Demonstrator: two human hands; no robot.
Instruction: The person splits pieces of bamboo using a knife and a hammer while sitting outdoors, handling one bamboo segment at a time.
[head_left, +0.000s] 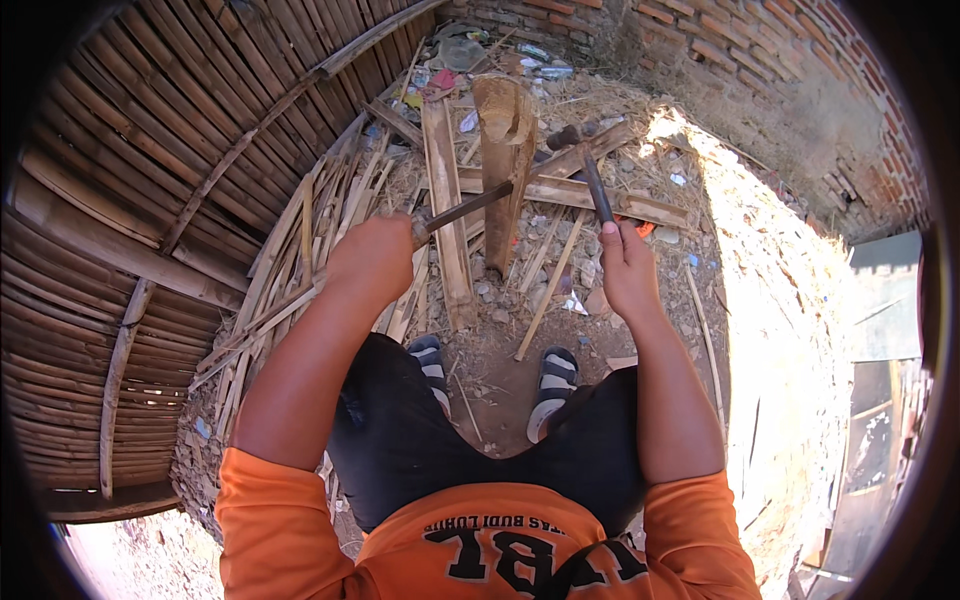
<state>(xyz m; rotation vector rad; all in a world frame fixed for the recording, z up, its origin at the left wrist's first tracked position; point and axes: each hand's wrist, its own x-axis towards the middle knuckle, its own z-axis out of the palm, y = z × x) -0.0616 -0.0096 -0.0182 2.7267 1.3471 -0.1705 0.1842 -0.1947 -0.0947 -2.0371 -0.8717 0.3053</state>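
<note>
My left hand [372,262] is closed round the handle of a tool with a long, narrow dark blade [465,209]; whether it is a knife or a chisel I cannot tell. Its tip points right and overlaps an upright wooden post [508,165] in view; contact is unclear. The post has a pale, hollowed top and narrows toward the ground. In my right hand [628,268] a hammer [597,188] is gripped by its dark handle, its head raised beyond the hand, right of the post.
Wooden planks [446,230] lie around the post, with another plank [630,203] crossing to the right. Thin bamboo strips [310,225] are heaped beside a slatted bamboo wall [110,215]. A brick wall [770,60] closes off the back. My sandalled feet [555,385] stand on littered dirt.
</note>
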